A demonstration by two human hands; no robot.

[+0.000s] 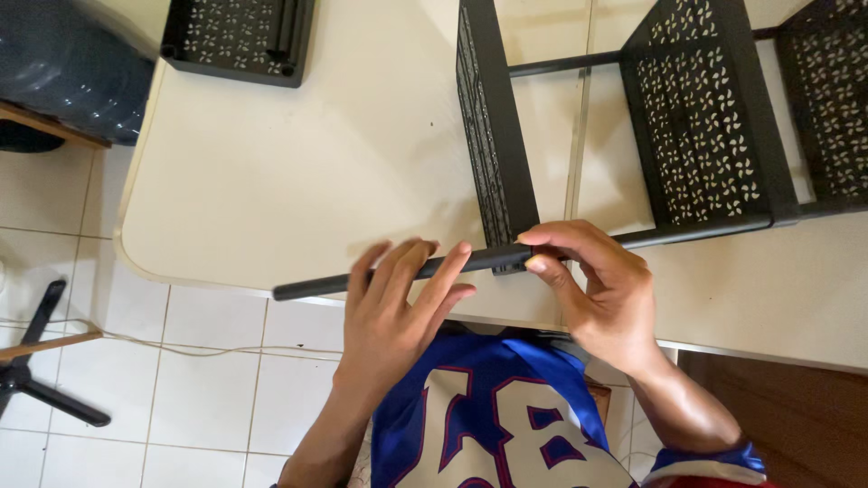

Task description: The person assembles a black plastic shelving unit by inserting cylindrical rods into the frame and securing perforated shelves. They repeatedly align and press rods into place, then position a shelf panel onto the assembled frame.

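1. Head view: a black metal tube lies almost level across the near edge of a cream table, its left end jutting out past the table edge over the white tiled floor.
2. The left hand lies across the middle of the tube with fingers spread and fairly straight, the fingertips resting over the tube rather than curling round it; the palm sits below the tube, toward the body.
3. The right hand pinches the tube's right end between thumb and forefinger, just where the tube meets the corner of a black perforated metal shelf rack.
4. The rack lies on its side on the table, with patterned cut-out panels joined by thin black rods; the near rod runs on rightward from the pinched joint.
5. A separate black perforated shelf panel sits at the far edge of the table, well apart from both hands.
6. A dark bin stands off the table's left corner.
7. A black stand leg rests on the floor at the left.
8. The person wears a blue and white jersey.
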